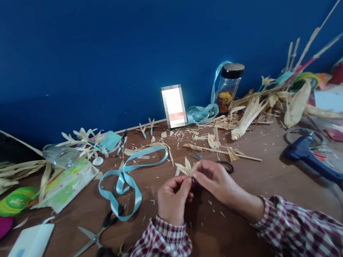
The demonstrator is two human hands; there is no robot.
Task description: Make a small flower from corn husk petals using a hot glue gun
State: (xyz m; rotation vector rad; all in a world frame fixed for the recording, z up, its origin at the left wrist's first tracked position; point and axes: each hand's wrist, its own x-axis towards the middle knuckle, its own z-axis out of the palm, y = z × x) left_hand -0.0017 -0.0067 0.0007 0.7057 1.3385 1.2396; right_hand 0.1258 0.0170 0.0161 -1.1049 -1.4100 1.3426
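Both my hands meet at the middle of the table around a small corn husk flower (185,168) with pale pointed petals. My left hand (173,193) pinches it at the base with thumb and fingers. From the other side, my right hand (215,180) closes thumb and fingertips on the flower's right edge and base. The flower's lower end is hidden by my fingers. Just behind my right hand lies a small dark-handled pair of scissors (226,166), partly covered. A loop of light blue ribbon (133,193) curls on the table to the left of my hands.
Large open scissors (94,239) and a white power strip (28,255) lie at left. A blue glue gun (314,156) with a cord rests at right. Finished husk flowers (83,137), a lidded jar (229,87), dried husks (246,119) and scraps line the back by the blue wall.
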